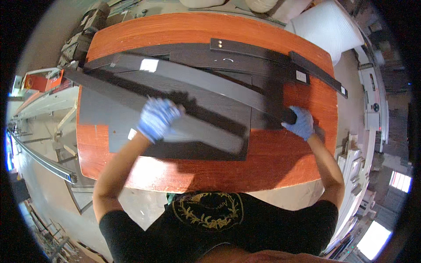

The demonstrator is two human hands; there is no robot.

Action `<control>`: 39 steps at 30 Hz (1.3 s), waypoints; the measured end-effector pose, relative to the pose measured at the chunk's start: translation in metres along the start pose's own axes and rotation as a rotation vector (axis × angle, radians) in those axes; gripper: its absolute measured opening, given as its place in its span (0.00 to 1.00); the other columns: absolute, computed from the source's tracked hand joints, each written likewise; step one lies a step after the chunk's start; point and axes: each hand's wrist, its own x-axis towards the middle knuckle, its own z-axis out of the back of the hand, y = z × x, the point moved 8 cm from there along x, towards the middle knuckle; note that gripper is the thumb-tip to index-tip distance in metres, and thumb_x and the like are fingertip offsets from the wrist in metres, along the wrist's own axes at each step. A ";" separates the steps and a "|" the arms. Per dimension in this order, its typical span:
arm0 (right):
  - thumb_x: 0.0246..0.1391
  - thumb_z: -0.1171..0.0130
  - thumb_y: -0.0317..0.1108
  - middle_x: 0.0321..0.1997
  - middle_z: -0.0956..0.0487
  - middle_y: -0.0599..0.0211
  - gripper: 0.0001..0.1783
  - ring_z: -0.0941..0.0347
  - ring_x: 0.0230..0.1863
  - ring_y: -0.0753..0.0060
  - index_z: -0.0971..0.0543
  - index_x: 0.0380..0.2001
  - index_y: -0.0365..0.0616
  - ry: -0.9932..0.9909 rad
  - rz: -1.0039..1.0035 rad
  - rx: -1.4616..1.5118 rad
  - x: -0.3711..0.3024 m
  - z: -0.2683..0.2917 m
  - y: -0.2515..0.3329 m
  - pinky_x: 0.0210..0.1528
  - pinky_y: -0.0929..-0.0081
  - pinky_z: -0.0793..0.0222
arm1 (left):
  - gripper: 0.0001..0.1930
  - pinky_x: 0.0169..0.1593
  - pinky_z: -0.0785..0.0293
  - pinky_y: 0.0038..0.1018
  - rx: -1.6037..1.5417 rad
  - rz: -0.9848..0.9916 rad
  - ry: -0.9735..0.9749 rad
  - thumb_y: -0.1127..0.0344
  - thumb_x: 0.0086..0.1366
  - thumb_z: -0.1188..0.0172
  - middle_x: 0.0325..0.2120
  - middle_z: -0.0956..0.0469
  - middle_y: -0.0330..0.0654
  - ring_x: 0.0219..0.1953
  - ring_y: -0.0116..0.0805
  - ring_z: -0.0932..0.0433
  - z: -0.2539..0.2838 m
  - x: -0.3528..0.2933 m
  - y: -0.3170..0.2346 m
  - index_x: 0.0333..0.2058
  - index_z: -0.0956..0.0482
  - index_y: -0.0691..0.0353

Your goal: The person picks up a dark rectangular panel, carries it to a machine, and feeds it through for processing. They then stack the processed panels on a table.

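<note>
Both hands wear blue-grey knitted gloves. My left hand [158, 119] is closed on a long dark strip board [215, 135], which slants across the left and middle of the table and is blurred by motion. A shadow beside it suggests that it is lifted off the panels. My right hand [301, 124] wraps round the near right end of a second long dark board [199, 82], which bears a white label [149, 65] toward its far left end. Under both boards lie large flat dark panels [182, 151], partly hidden by them.
A reddish-brown wooden table [280, 158] carries everything. Two narrower dark strips lie at its far right: one with two round light spots [250, 49], another by the edge [318, 72]. Behind them stands a white wrapped roll [326, 28]. A metal rail [44, 158] is at left.
</note>
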 end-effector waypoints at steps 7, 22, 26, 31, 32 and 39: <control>0.40 0.35 0.56 0.58 0.29 0.56 0.39 0.33 0.57 0.51 0.31 0.56 0.52 0.022 0.242 0.293 0.079 0.006 0.047 0.62 0.59 0.41 | 0.36 0.48 0.34 0.44 -0.474 -0.090 -0.524 0.43 0.37 0.31 0.48 0.29 0.38 0.49 0.44 0.31 0.041 0.030 -0.111 0.49 0.25 0.44; 0.33 0.34 0.31 0.52 0.28 0.54 0.38 0.31 0.53 0.49 0.32 0.54 0.52 -0.164 0.075 -0.130 0.200 0.070 -0.129 0.54 0.59 0.33 | 0.28 0.56 0.37 0.47 -0.668 -0.177 -0.428 0.43 0.48 0.36 0.51 0.29 0.40 0.52 0.45 0.30 0.021 0.050 -0.137 0.48 0.24 0.45; 0.33 0.32 0.34 0.47 0.28 0.54 0.39 0.30 0.49 0.51 0.33 0.55 0.52 -0.196 0.327 0.016 0.162 0.095 0.000 0.53 0.61 0.32 | 0.33 0.60 0.45 0.51 -0.636 0.102 -0.525 0.41 0.47 0.36 0.57 0.37 0.46 0.58 0.53 0.39 0.026 0.025 -0.101 0.53 0.27 0.45; 0.38 0.31 0.48 0.51 0.31 0.53 0.43 0.31 0.52 0.51 0.37 0.59 0.57 -0.083 0.481 0.130 0.156 0.052 0.214 0.53 0.57 0.33 | 0.30 0.64 0.51 0.47 -0.554 0.179 -0.680 0.42 0.53 0.40 0.61 0.40 0.47 0.63 0.51 0.44 0.040 0.013 -0.100 0.54 0.28 0.44; 0.40 0.34 0.55 0.53 0.32 0.52 0.44 0.33 0.56 0.50 0.39 0.61 0.59 0.083 0.476 0.164 0.161 0.040 0.259 0.55 0.57 0.35 | 0.30 0.64 0.51 0.47 -0.523 0.192 -0.683 0.43 0.53 0.40 0.61 0.40 0.47 0.63 0.51 0.44 0.043 0.010 -0.099 0.54 0.28 0.44; 0.39 0.39 0.67 0.58 0.32 0.50 0.52 0.37 0.60 0.51 0.40 0.63 0.48 -0.200 0.347 -0.122 0.238 0.031 0.190 0.61 0.60 0.40 | 0.36 0.65 0.53 0.51 -0.362 0.438 -0.432 0.36 0.49 0.40 0.60 0.40 0.50 0.62 0.57 0.44 0.019 -0.034 -0.020 0.55 0.30 0.47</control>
